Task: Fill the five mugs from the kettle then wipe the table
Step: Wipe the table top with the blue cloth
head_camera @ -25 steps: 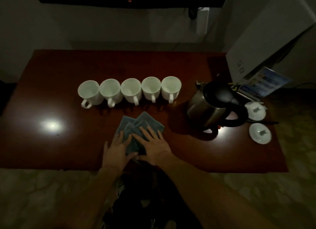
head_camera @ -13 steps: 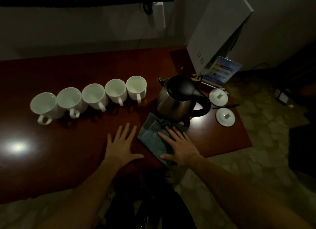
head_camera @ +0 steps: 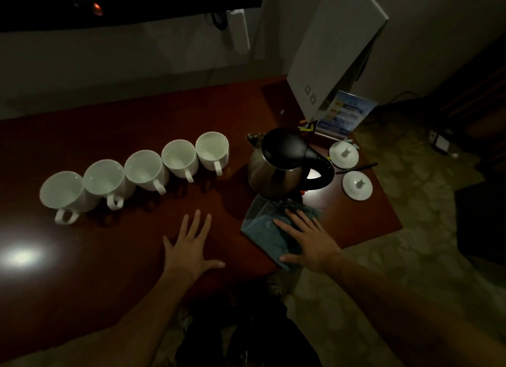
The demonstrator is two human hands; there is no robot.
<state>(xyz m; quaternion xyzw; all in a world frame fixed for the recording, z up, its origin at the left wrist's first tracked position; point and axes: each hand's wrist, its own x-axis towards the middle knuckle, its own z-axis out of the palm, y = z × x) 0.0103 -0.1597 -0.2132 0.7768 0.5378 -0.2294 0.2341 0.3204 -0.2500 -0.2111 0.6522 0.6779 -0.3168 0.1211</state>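
Two white lids with small knobs lay at about three o'clock: one lid farther back, the other lid nearer, well apart, with a thin dark stick lying between them. At one o'clock a pale board leaned tilted, and a blue printed card stood just beside its foot. A white wall fitting with a dark cable hung at twelve o'clock. A small white box sat on the patterned floor at two o'clock.
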